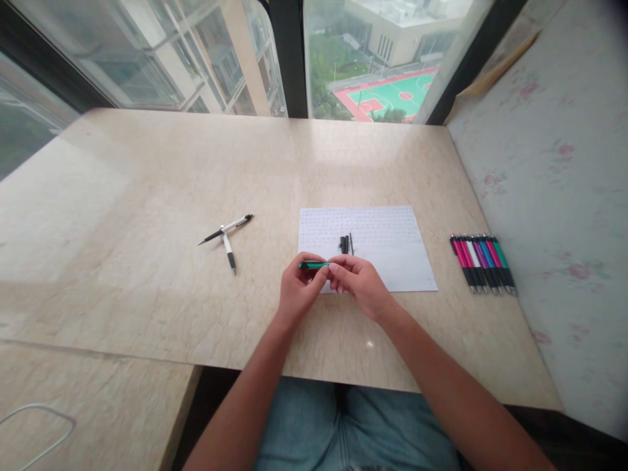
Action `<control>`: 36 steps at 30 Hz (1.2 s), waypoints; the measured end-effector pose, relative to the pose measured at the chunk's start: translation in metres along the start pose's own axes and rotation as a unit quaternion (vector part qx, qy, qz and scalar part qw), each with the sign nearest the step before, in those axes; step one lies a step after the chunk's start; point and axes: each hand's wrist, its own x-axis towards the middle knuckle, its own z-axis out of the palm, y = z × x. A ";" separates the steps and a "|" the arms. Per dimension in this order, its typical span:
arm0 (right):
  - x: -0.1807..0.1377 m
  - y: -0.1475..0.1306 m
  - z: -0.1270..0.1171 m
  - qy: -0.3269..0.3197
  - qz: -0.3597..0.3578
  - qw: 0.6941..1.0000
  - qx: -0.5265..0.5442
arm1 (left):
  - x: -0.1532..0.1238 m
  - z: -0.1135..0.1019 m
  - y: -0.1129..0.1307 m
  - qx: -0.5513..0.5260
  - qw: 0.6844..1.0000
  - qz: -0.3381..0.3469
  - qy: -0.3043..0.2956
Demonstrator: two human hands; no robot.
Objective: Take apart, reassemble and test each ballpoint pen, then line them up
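A green pen [314, 265] with black parts lies crosswise between my two hands, above the near edge of a sheet of paper. My left hand [300, 285] is closed around its left part. The fingertips of my right hand [360, 280] pinch at its right end, and that end is hidden behind them. Just beyond my fingers, small black pen parts [345, 244] and a thin dark rod [351, 243] lie on the paper [397, 261], whose upper half carries rows of handwriting.
Two white-and-black pens [228, 250] lie crossed to the left. A row of several colourful pens [483, 263] lies at the right by the flowered wall [564, 196]. Windows stand behind the stone-patterned tabletop [147, 288]. A white cable [44, 407] rests on the lower surface at bottom left.
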 end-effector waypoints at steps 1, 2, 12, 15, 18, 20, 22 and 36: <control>0.000 0.001 0.001 0.000 0.001 1.000 0.012 | 0.000 0.001 0.001 0.006 1.000 0.003 -0.002; 0.000 0.002 0.001 -0.001 0.003 1.000 0.024 | -0.001 0.001 0.001 0.007 1.000 0.004 -0.003; -0.001 -0.010 -0.005 -0.040 -0.027 0.992 -0.117 | 0.004 -0.002 -0.004 -0.037 0.999 -0.010 0.011; -0.002 -0.014 -0.010 -0.054 -0.047 0.980 -0.186 | 0.004 -0.001 -0.003 -0.034 0.999 -0.018 -0.005; -0.003 -0.019 -0.017 -0.056 -0.068 0.970 -0.228 | 0.004 0.001 -0.001 -0.023 1.000 -0.014 -0.013; -0.004 -0.024 -0.023 -0.008 -0.110 0.956 -0.271 | 0.004 0.001 0.000 -0.014 1.000 -0.012 -0.014; -0.003 -0.028 -0.033 0.093 -0.172 0.918 -0.345 | 0.004 0.001 -0.001 -0.008 1.000 -0.016 -0.014; 0.000 -0.019 -0.043 0.276 -0.083 0.659 -0.695 | 0.003 0.000 -0.003 0.014 0.999 -0.010 -0.035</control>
